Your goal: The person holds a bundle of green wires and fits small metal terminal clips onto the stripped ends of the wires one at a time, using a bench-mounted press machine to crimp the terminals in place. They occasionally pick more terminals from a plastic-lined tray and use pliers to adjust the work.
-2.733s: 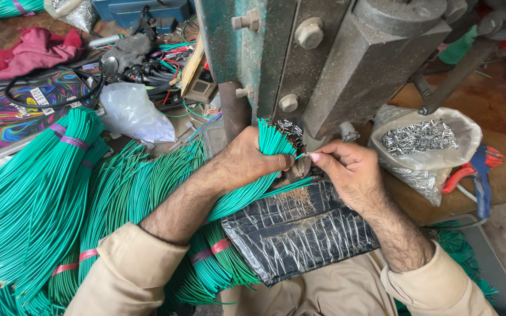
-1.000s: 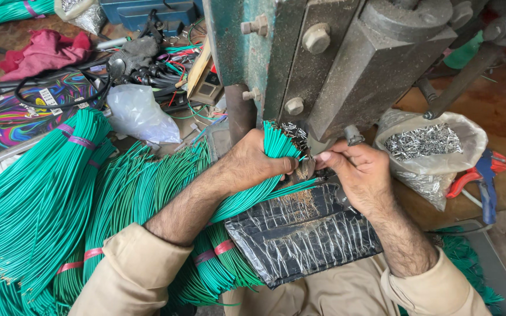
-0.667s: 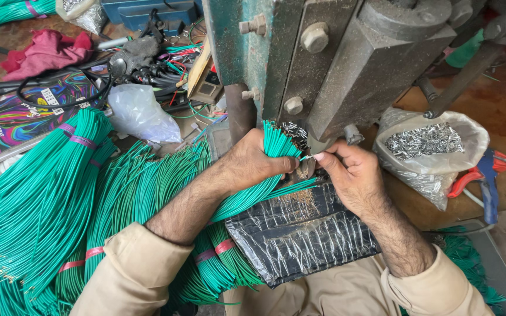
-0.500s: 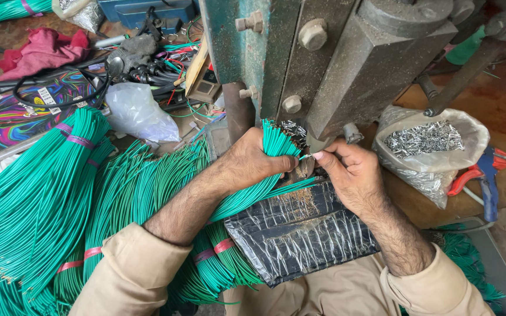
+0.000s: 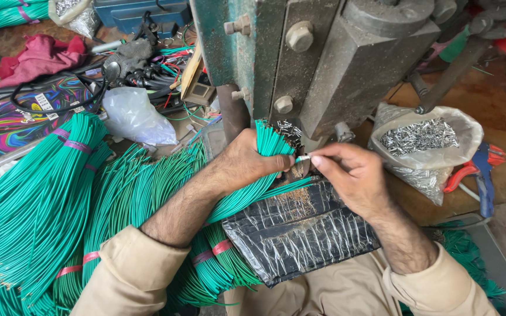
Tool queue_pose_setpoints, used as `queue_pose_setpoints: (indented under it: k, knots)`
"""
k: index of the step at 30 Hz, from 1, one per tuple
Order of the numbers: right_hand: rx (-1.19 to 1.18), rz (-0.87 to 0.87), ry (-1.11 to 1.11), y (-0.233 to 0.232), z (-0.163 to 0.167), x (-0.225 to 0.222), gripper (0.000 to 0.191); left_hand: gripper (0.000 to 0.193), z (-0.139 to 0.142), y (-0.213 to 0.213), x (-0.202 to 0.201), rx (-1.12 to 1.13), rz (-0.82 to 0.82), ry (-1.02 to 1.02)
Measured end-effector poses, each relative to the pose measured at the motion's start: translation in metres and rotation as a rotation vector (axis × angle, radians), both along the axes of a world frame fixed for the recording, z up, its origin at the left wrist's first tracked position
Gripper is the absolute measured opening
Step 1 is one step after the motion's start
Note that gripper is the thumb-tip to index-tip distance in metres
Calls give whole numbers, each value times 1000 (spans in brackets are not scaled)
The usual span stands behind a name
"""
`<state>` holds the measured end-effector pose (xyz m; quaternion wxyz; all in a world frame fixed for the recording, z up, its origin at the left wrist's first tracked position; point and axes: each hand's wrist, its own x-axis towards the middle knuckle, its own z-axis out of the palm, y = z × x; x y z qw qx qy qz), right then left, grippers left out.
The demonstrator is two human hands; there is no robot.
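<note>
My left hand [image 5: 247,161] is closed around a bundle of green wires [image 5: 267,140], their cut ends pointing up at the base of a green and grey metal press [image 5: 323,64]. My right hand [image 5: 349,172] pinches a small silvery terminal [image 5: 303,157] between thumb and forefinger, right beside the wire ends and just under the press head. A black plastic-wrapped pad [image 5: 300,231] lies on my lap beneath both hands.
Large banded bundles of green wire [image 5: 36,205] fill the left. An open plastic bag of metal terminals [image 5: 420,137] sits right of the press, with red-and-blue pliers [image 5: 475,172] beside it. A clear bag [image 5: 133,117], a colourful box [image 5: 13,120], a red cloth [image 5: 39,55] and tangled cables lie behind.
Both hands stay at the press. The right hand shifted slightly, closing toward the wire ends a second ago and now holding the terminal just beside them.
</note>
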<state>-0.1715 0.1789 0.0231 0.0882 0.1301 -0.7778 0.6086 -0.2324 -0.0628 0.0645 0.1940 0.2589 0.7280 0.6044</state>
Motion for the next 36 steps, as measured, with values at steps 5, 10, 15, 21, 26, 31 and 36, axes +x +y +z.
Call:
queue_pose_setpoints:
  k: [5,10,15,21,26,31,36]
  knots:
    - [196,-16,14,29,28,27,17,14,-2,0,-1,-58,10,72]
    - [717,0,-7,58,32,34,22,13,-4,0,-2,-44,-41,30]
    - [533,-123,-288,58,20,28,10,14,-1,-1,-1,25,-108,-47]
    - [-70,-3,-39,18,8,5,15,11,-1,0,-1,-21,-51,-20]
    - [-47,17,26,2,-4,-7,12,14,-3,0,-1,-62,-5,67]
    - [44,-43,-60,3,-9,-12,14,17,-5,-1,-3,-40,-7,31]
    - [69,-69,-85,4,-11,-12,14,17,-5,0,-3,-25,-8,34]
